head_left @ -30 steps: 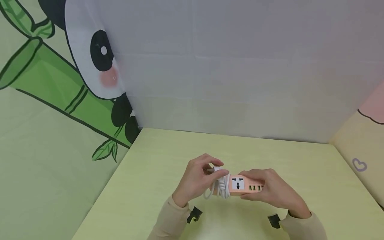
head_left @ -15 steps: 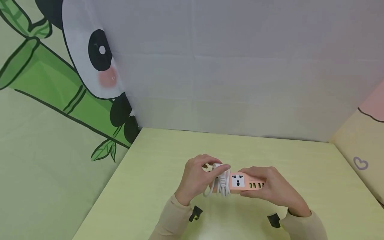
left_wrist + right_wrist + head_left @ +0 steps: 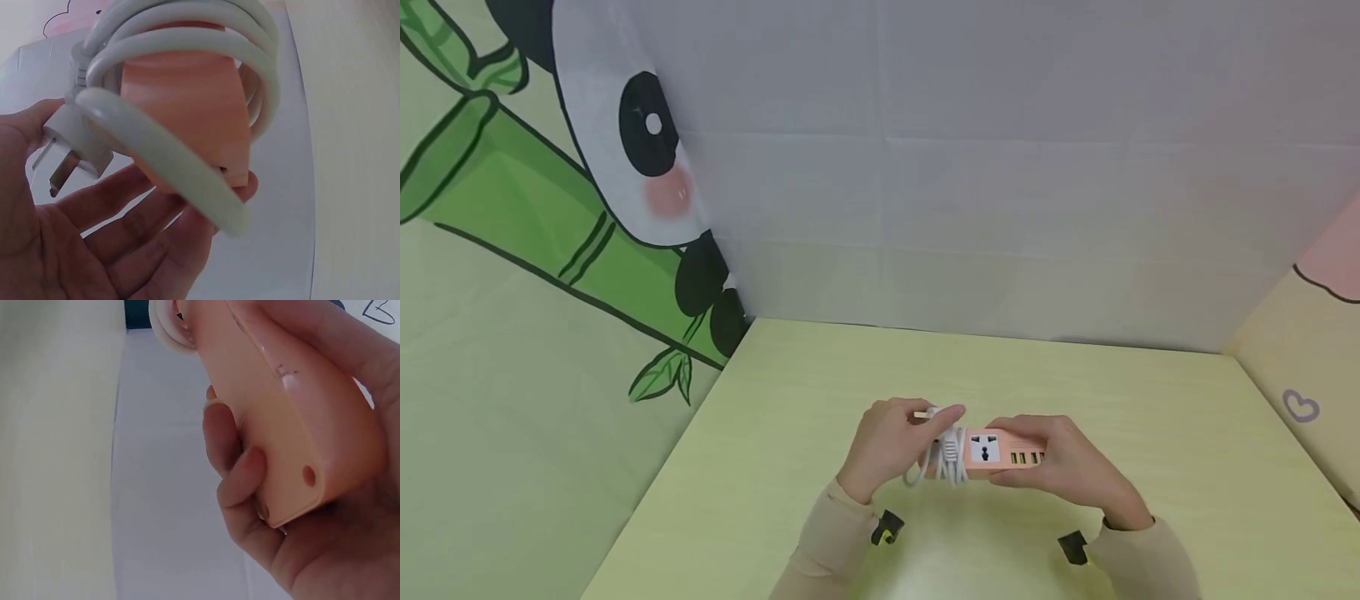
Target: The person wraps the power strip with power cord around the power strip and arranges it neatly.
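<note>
A pink power strip (image 3: 977, 472) with a white socket and several USB ports is held above the table. Its white cord (image 3: 951, 458) is wound around the left end. My right hand (image 3: 1063, 458) grips the other end; in the right wrist view, fingers curl round the pink casing (image 3: 294, 425). At the corded end, my left hand (image 3: 883, 442) holds the strip with fingers against its far side. The left thumb presses on the white plug (image 3: 81, 144), whose metal prongs point toward the palm. One loop of cord (image 3: 169, 159) hangs loose across the strip's end.
The pale yellow tabletop (image 3: 820, 367) lies below both hands. A grey-white back wall (image 3: 1000, 208) rises behind it. The left wall carries a panda and bamboo drawing (image 3: 550, 192). Small black pieces (image 3: 1073, 547) show beside the sleeves.
The power strip and both hands have shifted slightly left. The left thumb and the plug first rose a little, then came down closer to the wound cord.
</note>
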Action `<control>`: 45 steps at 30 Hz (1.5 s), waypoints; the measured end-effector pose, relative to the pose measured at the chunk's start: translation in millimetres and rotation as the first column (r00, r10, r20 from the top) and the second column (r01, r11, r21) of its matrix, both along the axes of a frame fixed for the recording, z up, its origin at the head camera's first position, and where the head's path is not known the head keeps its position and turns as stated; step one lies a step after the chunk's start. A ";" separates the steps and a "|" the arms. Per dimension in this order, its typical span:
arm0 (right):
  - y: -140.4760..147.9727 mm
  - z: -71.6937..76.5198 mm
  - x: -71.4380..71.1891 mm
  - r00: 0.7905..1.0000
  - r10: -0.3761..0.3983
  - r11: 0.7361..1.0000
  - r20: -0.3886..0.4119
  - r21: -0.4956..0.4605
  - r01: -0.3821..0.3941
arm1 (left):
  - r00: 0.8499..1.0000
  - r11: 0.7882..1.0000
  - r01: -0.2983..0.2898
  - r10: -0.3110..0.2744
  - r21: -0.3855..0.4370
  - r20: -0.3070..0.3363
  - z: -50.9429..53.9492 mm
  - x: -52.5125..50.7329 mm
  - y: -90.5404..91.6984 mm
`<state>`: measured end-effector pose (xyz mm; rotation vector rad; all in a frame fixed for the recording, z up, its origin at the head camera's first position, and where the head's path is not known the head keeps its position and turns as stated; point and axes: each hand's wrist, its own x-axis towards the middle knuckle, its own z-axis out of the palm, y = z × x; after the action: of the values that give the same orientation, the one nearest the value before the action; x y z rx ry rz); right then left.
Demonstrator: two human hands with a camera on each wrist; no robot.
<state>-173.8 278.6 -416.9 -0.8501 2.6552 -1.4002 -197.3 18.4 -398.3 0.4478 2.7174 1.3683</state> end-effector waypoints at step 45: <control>-20.3 -61.3 -27.7 0.973 -0.039 0.944 0.228 0.327 -0.039 | 1.000 0.988 -0.020 0.022 -0.150 0.010 -46.0 -12.8 15.9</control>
<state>-201.6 258.3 -478.2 -0.6085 2.5979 -0.9422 -210.1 34.3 -444.3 0.3996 2.7969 1.1552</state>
